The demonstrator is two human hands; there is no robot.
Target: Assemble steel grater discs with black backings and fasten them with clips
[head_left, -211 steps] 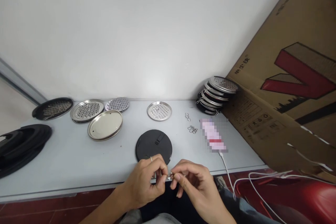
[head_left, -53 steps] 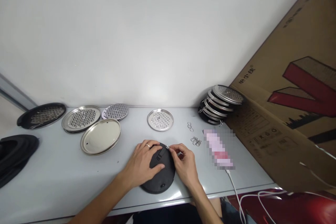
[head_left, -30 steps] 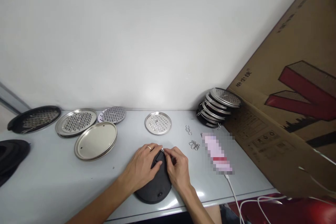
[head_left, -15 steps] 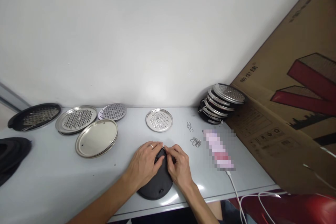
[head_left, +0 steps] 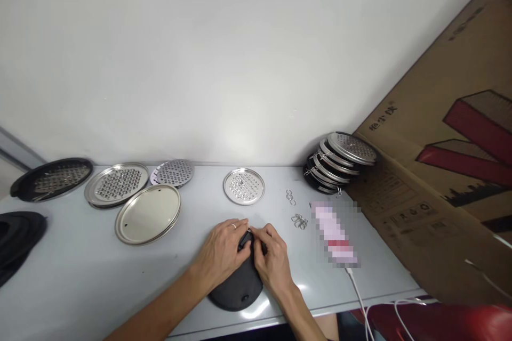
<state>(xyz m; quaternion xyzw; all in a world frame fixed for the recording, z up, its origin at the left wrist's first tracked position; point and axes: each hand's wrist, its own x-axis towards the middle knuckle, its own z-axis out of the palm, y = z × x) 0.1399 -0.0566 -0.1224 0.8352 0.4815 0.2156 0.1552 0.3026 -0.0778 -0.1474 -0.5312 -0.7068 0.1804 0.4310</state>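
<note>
A black round disc (head_left: 239, 283), with a small dark hole near its front edge, lies on the table near the front edge. My left hand (head_left: 224, 253) grips it from the left, fingers stretched to its far rim and thumb bent over its top. At that far rim, my right hand (head_left: 273, 258) pinches a small shiny metal piece with thumb and forefinger; the fingers hide most of it. Beyond the hands lies a round metal grater plate (head_left: 244, 186). To the right are several loose metal rings (head_left: 300, 221) and a short row of small rings (head_left: 290, 197).
A stack of black discs with grater plates (head_left: 338, 162) leans by a cardboard box (head_left: 452, 170). On the left are plain metal plates (head_left: 149, 214), grater plates (head_left: 119, 184) and black parts (head_left: 18, 237). A blurred pink object (head_left: 335, 234) has a white cable (head_left: 360, 298).
The whole view has shifted slightly. Both hands stay at the disc's far rim, with only small finger movements.
</note>
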